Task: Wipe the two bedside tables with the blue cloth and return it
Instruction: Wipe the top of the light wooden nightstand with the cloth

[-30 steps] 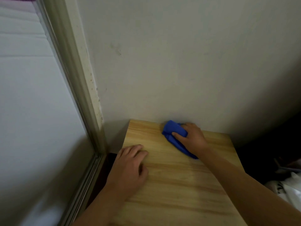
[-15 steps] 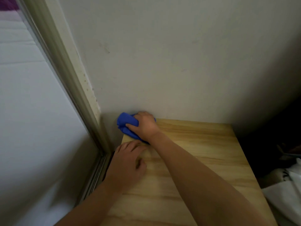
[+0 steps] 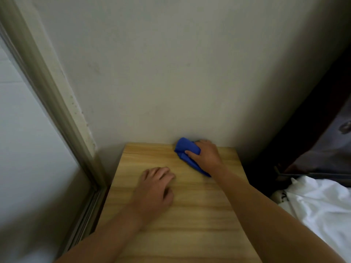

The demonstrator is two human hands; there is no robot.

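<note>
Your blue cloth sits bunched near the back right corner of the bedside table, against the wall, your right hand closed over it. Your left hand lies flat, fingers loosely spread, mid-surface (front edge cut off). White bedding crowds the right side.

**No readable text in view**

Nothing legible appears anywhere — no label, brand, number or sign. The wooden tabletop shows only grain, the blue cloth carries no visible tag or print, and the wall bears just faint smudges. A small dark mark sits on the white fabric at the right edge — too blurred and too small to tell whether it is lettering.
</note>
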